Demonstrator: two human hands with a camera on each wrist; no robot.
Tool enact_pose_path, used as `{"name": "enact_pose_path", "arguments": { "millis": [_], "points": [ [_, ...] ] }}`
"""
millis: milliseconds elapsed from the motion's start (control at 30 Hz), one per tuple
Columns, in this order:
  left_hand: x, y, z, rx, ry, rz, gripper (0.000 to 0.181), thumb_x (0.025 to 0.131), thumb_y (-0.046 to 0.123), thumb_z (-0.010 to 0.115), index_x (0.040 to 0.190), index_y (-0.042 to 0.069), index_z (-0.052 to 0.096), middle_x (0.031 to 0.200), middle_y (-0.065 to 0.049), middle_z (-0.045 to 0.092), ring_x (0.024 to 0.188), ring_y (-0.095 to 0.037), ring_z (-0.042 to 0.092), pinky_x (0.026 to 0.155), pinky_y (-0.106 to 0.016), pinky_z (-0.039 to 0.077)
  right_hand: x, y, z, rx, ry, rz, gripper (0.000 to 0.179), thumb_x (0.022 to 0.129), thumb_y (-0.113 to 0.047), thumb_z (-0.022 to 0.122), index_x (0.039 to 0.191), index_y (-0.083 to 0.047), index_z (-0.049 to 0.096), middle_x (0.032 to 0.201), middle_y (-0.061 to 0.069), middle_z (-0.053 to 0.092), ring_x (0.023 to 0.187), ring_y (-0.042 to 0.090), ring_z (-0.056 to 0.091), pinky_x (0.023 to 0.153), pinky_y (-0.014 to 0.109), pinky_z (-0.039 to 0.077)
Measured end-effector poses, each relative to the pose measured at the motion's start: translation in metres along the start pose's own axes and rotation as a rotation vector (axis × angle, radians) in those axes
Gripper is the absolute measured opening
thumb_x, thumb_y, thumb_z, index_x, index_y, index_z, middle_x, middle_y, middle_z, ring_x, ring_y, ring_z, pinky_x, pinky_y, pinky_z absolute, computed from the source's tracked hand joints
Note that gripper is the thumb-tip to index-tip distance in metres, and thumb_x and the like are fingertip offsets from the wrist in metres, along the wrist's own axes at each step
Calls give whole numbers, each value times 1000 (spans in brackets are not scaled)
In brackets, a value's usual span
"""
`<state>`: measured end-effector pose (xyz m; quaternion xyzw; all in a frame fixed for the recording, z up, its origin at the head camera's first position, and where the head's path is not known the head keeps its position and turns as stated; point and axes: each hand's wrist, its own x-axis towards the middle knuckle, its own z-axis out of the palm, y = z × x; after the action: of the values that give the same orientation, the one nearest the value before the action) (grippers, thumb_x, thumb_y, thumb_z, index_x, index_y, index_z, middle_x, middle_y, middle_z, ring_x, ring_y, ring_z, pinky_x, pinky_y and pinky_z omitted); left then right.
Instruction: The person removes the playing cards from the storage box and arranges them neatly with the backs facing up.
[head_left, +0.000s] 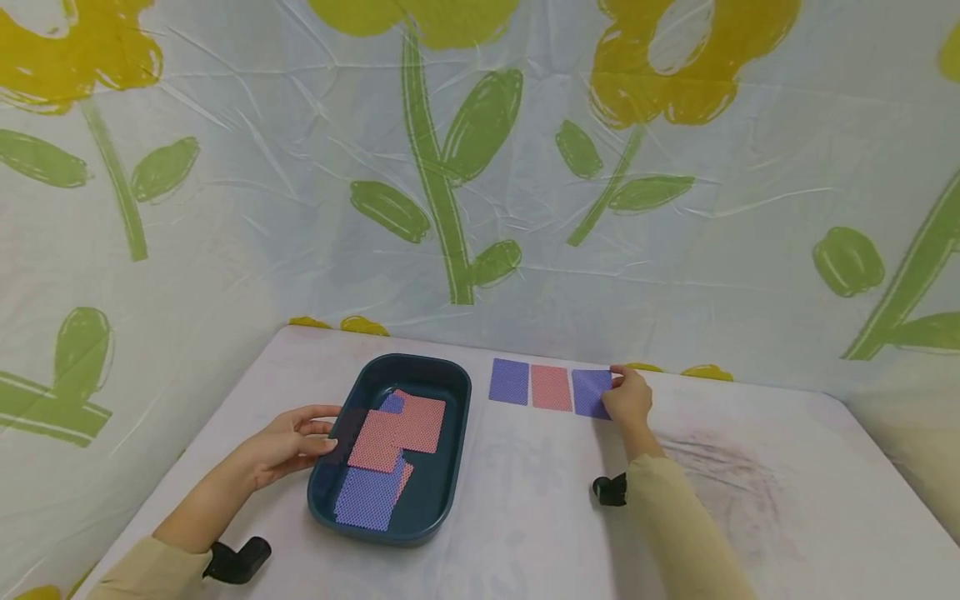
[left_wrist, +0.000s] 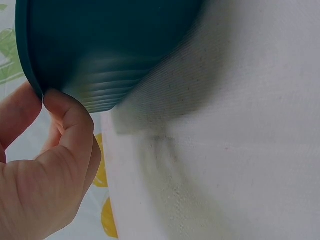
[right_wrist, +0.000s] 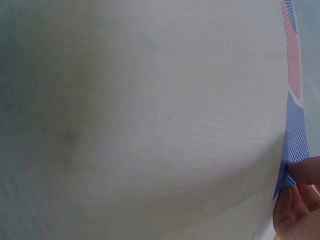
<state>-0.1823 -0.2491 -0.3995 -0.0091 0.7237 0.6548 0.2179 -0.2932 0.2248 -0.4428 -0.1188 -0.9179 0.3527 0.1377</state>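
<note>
My left hand [head_left: 288,446] pinches the left rim of a dark teal tray [head_left: 463,433] between thumb and finger; the left wrist view shows the grip on the rim closely. Inside the tray lie several red patterned playing cards [head_left: 375,442] and blue patterned playing cards [head_left: 367,497], overlapping. At the far edge of the table, my right hand [head_left: 630,398] pinches the right side of a blue playing card [head_left: 591,392]. Left of it in a row lie a red playing card [head_left: 551,387] and another blue playing card [head_left: 509,381]. In the right wrist view, thumb and fingers hold the blue card's edge [right_wrist: 295,145].
A white cloth covers the table [head_left: 540,517]. Behind it hangs a flower-patterned sheet [head_left: 300,208], close to the row of cards. Black wrist mounts [head_left: 238,561] stick out from both sleeves.
</note>
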Motion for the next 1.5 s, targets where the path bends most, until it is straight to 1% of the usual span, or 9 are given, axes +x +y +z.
{"name": "enact_pose_path", "arguments": {
  "millis": [400,700,800,900,1000,1100,1300,1400,1500],
  "points": [
    [1,0,2,-5,4,-5,66,86,1,61,141,-7,26,113,-15,49,91,-19,56,80,-29,49,2,-2,2,-39,12,-19,50,69,7,49,118,10,53,98,29,59,89,44,55,77,50,40],
    [1,-1,1,0,6,-4,66,86,2,62,141,-6,26,115,-16,48,92,-19,56,80,-29,49,-1,-4,2,-44,-29,3,46,70,5,49,115,10,55,100,31,57,92,43,54,77,50,41],
    [1,0,2,-5,0,0,66,86,2,62,141,-7,26,115,-17,49,92,-19,57,80,-29,50,-1,-7,-1,-4,-56,62,46,72,2,47,117,10,53,103,32,56,94,43,53,81,50,39],
    [1,0,2,-10,-6,0,66,86,2,62,141,-7,26,113,-16,50,92,-19,57,80,-29,50,-1,-14,-4,73,-81,145,45,78,-1,46,122,9,51,108,31,54,99,42,50,86,49,38],
    [2,1,1,-10,-3,-2,66,86,1,62,140,-7,26,112,-15,50,92,-18,57,80,-29,50,0,-24,-6,160,-83,191,43,81,-2,48,123,6,50,112,29,53,102,40,49,88,48,37],
    [2,1,1,-3,-4,-1,65,86,1,61,141,-8,26,110,-14,51,91,-18,57,80,-29,50,1,-36,-6,229,-78,202,40,83,-2,49,122,5,52,113,28,52,103,39,48,89,48,37],
    [2,1,1,-7,-5,0,66,86,1,62,141,-8,25,109,-13,51,90,-17,57,79,-28,50,-2,-63,-7,270,-77,221,38,84,-2,50,121,2,54,113,22,52,100,35,47,83,44,39],
    [1,1,1,-4,-9,2,66,86,1,61,141,-8,25,110,-14,50,90,-18,57,79,-28,50,-5,-76,-6,318,-125,208,39,84,0,49,123,3,53,114,21,50,95,30,48,78,38,41],
    [1,0,1,-3,2,-5,66,86,1,62,141,-7,25,111,-15,51,90,-17,57,79,-28,50,-7,-88,-5,400,-202,189,41,85,1,49,126,5,50,115,20,49,94,27,48,79,36,42]
  ]
}}
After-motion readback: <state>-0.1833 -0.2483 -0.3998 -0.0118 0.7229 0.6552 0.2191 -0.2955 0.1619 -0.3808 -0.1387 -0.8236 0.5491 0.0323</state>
